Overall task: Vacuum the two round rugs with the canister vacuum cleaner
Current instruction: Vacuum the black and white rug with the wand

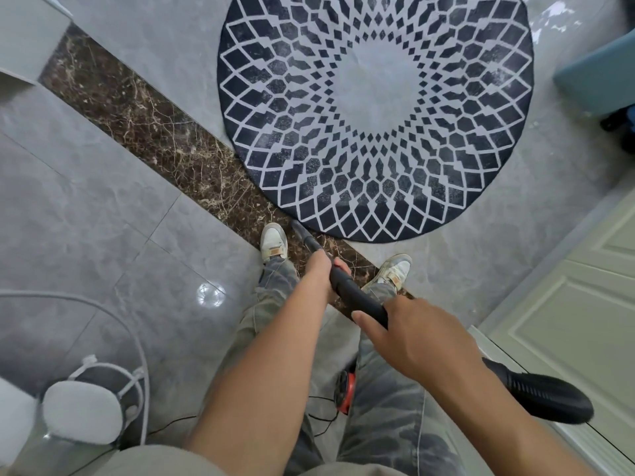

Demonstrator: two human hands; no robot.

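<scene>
**Ease the nozzle onto the rug**

Both hands are clamped on the black wand (347, 290), left hand (321, 269) ahead and right hand (415, 334) behind. Its tip lies just short of the round rug (374, 108) at seven o'clock. Push toward twelve in slow, overlapping strokes.

The round black-and-white patterned rug (374, 108) is cut off at the top edge. The long black plastic vacuum tube (357, 298) goes under the right hand (415, 338), so that part is hidden. The left hand (321, 269) covers another bit. The red and black vacuum body (344, 393) peeks out between the legs (391, 403); most of it is hidden. The blue boxy seat (598, 80) is cut by the right edge.
</scene>
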